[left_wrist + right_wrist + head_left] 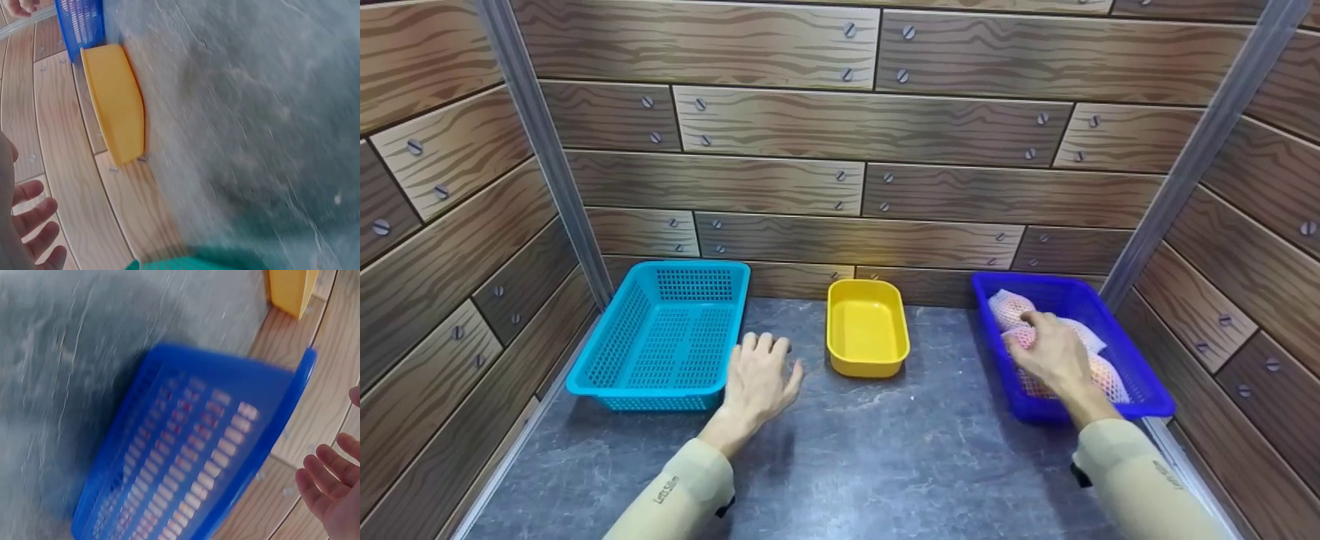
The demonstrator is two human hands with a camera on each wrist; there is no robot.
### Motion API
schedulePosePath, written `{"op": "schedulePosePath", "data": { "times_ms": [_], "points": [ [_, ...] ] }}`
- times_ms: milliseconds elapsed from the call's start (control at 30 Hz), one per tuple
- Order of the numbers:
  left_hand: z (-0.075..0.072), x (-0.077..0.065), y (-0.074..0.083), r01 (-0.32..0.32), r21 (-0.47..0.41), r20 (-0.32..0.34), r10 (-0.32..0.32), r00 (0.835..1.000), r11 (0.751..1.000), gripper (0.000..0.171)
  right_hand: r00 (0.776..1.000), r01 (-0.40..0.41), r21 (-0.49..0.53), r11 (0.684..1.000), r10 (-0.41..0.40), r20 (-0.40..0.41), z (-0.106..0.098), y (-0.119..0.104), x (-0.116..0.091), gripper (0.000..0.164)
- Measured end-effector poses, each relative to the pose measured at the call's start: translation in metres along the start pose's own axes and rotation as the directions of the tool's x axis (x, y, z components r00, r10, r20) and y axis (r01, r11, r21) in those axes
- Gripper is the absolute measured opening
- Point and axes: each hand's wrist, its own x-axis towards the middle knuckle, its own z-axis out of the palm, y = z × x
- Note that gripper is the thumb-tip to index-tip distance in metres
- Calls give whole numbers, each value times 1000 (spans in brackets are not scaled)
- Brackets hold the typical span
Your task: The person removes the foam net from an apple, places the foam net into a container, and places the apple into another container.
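My left hand (pixel 757 379) hovers by the right edge of a light-blue slotted basket (pixel 667 330), fingers spread and loosely bent, with nothing in them. My right hand (pixel 1054 352) is over a dark-blue basket (pixel 1140 394) that holds several round pinkish items in white foam netting, such as the one at the back (pixel 1009 307). In the right wrist view, the fingers (pixel 320 484) of that hand are relaxed and hold nothing above the rim. It partly hides the netted items in the head view. What is inside the netting cannot be told exactly.
A small yellow tub (pixel 868 330) stands between the two baskets, near the back wall. Wood-patterned panels (pixel 780 120) enclose the grey marbled tabletop (pixel 877 465) at the back and on both sides. Metal posts (pixel 1177 157) mark the corners.
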Motion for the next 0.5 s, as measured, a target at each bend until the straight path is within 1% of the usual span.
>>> {"op": "schedulePosePath", "data": {
  "times_ms": [133,267,367,500],
  "points": [
    [-2,-2,-14,-19,-12,-85,18,996,1000,23,996,-57,-36,998,59,61,-5,14,4,49],
    [-3,-9,-27,-19,-2,-128,19,992,1000,23,983,-120,-47,992,125,133,-3,25,6,59],
    [-3,-14,-35,-9,15,-143,12,990,1000,24,964,-174,-54,983,182,195,0,33,7,69],
    [-5,-19,-45,2,29,-156,3,988,1000,26,924,-256,-56,965,262,279,3,40,8,83]
  ]
}}
